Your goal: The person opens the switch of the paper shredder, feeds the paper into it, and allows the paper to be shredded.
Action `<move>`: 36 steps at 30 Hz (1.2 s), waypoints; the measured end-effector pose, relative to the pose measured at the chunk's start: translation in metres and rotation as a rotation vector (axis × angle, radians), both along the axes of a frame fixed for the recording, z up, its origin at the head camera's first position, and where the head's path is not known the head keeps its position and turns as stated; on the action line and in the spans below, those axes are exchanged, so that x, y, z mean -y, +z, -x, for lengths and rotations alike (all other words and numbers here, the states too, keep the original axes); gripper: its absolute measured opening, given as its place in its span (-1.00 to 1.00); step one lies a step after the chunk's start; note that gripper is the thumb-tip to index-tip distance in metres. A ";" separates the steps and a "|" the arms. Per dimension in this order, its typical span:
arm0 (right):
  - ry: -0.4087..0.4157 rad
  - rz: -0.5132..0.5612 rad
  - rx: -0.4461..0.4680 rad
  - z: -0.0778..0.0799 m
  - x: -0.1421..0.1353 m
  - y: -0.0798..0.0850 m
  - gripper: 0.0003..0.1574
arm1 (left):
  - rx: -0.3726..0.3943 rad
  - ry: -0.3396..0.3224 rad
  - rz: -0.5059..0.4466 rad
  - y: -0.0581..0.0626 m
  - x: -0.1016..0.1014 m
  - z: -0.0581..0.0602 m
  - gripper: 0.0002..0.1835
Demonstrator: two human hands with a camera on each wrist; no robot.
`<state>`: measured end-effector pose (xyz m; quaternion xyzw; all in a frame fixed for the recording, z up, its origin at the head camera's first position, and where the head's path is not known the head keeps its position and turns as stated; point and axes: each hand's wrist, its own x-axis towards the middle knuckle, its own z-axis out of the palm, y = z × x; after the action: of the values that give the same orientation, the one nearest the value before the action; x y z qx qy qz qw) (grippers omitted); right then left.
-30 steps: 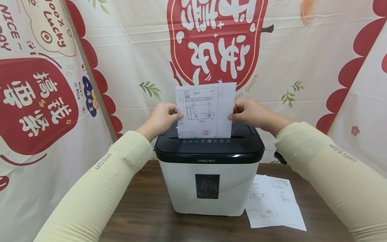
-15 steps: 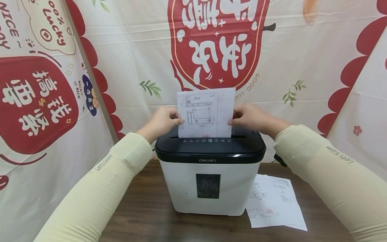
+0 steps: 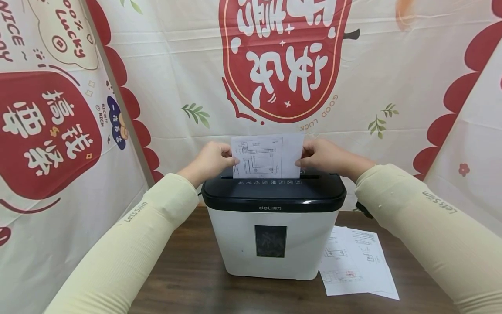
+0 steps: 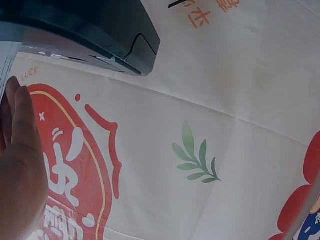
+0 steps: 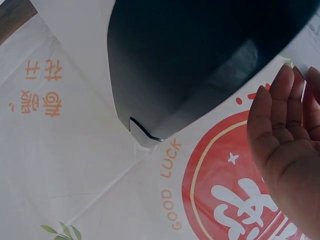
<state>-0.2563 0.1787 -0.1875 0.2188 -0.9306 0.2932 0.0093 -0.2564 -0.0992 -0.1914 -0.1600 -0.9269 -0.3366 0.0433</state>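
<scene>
A sheet of paper printed with a technical drawing stands upright in the slot of a paper shredder, its lower part hidden inside. My left hand pinches the sheet's left edge between thumb and fingers. On the opposite edge, my right hand pinches the paper the same way. Both hands are just above the shredder's black top. The left wrist view shows my left hand at the sheet's edge beside the black top; in the right wrist view, my right hand appears at the far right.
Several printed sheets lie on the dark wooden table to the right of the shredder. A patterned cloth backdrop hangs close behind, with side panels at left and right.
The sheet has sunk steadily down into the shredder slot, so less of it shows above. Both hands have moved slightly down with it and keep their pinch on the edges.
</scene>
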 end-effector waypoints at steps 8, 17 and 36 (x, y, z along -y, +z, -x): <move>-0.005 -0.009 -0.006 0.000 0.000 0.001 -0.74 | -0.017 -0.004 0.016 0.000 0.000 -0.001 -0.81; 0.007 -0.005 0.001 0.000 -0.002 -0.001 -0.83 | -0.013 -0.014 0.028 -0.002 -0.001 -0.003 -0.85; 0.012 -0.031 0.004 0.001 -0.005 -0.008 -0.92 | -0.009 -0.049 0.055 -0.006 -0.001 -0.004 -0.90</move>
<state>-0.2571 0.1835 -0.1954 0.2239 -0.9337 0.2793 0.0024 -0.2521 -0.0984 -0.1970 -0.1855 -0.9315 -0.3110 0.0349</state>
